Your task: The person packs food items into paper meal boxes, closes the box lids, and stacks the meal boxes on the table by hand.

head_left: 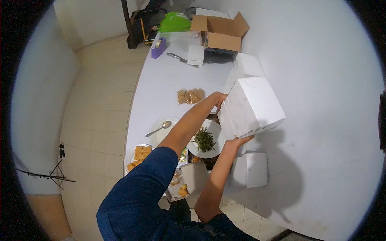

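Observation:
Between my two hands is a white cardboard box [253,102], tilted, by the wall on the right; lines on its side may be edges of several stacked boxes. My left hand [219,100] grips its far left edge, the fingertips partly hidden behind it. My right hand [240,141] supports its near lower edge, fingers mostly hidden underneath. Below my left forearm lies a white plate [217,149] with chopped green vegetables [204,140]. Another white box [250,64] stands just behind the held one, and a further white box [255,170] is nearer me, beside my right forearm.
Left of the plate are a white dish [155,136] with a spoon [161,127] and golden bread pieces [141,152]. An open food box [193,180] sits near my body. Farther back are a bagged snack [190,96], purple tape dispenser [158,49], knife [177,57] and open carton [223,34].

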`<state>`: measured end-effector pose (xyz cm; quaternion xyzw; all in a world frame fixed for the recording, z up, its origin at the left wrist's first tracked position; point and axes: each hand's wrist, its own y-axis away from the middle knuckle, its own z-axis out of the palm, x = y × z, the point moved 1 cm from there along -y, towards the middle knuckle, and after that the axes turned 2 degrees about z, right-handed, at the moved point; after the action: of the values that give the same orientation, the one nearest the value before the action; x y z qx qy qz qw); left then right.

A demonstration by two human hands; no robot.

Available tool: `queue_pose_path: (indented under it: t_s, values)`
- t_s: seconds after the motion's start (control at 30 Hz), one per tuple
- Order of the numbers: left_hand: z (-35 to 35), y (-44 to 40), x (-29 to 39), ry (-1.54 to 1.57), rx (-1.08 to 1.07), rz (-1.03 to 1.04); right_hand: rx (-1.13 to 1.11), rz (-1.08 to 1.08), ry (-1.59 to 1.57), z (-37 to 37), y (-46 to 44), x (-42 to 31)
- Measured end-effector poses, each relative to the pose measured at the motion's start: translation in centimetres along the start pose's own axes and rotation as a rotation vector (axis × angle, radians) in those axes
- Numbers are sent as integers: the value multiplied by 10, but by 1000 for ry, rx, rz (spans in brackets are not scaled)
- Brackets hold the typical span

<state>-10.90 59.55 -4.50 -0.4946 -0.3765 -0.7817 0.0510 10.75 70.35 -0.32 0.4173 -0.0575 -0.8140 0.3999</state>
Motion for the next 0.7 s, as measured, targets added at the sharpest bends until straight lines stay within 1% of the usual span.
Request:
queue_pose_path:
  t_s: [0.1,0.17,0.2,0.23,0.3,0.43,0.5,0.53,0.57,0.6,0.63,0.7]
  values:
    - [-19,29,-12,14,15,10,-100,50,-4,17,29,9]
    - [-31,52,-19,22,26,15,-212,83,21,29,53,10]
    - [-38,64,-23,27,31,17,-323,115,43,37,66,12]
    - [-44,76,-26,29,39,23,-328,122,45,41,71,19]
    - [-57,102,-35,37,51,30,-426,167,-11,48,80,37]
    - [-85,154,-55,52,69,48,-420,204,115,59,118,66]
    - [-104,180,-66,54,79,61,-399,193,80,56,123,98]
    - [-115,193,-71,49,82,68,-466,251,41,57,123,113]
    - [-126,210,-72,46,86,69,-472,250,37,61,132,125]
    - [-135,236,-63,51,62,64,-401,246,121,83,153,129]
    - [-137,251,-70,4,74,34,-366,251,166,79,161,144]
    - [-157,288,-70,-14,81,35,-388,262,187,92,174,178]
